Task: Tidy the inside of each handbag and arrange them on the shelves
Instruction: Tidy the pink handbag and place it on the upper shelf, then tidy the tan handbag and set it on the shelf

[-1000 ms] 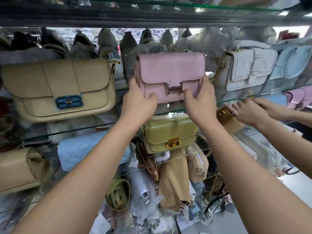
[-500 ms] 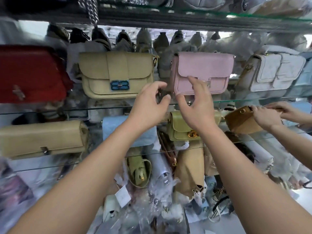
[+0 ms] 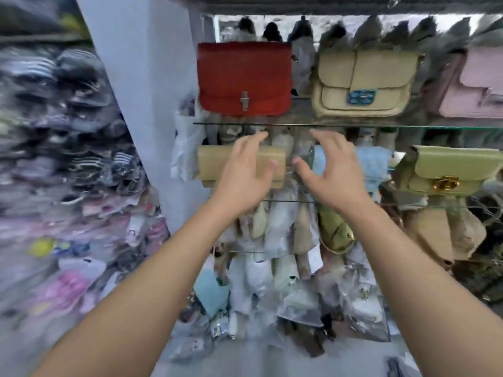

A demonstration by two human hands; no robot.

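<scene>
Reaching step: left hand [image 3: 245,172] and right hand [image 3: 330,172] spread, empty; beige handbag [image 3: 212,165] behind the left hand probably needs gripping next.

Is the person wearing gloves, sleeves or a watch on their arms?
No. The left hand and the right hand are bare, with no gloves and no rings that I can see. Both forearms are bare too, with no sleeve, watch or bracelet showing. The thumbnails look short and plain, though the picture is a little blurry.
</scene>
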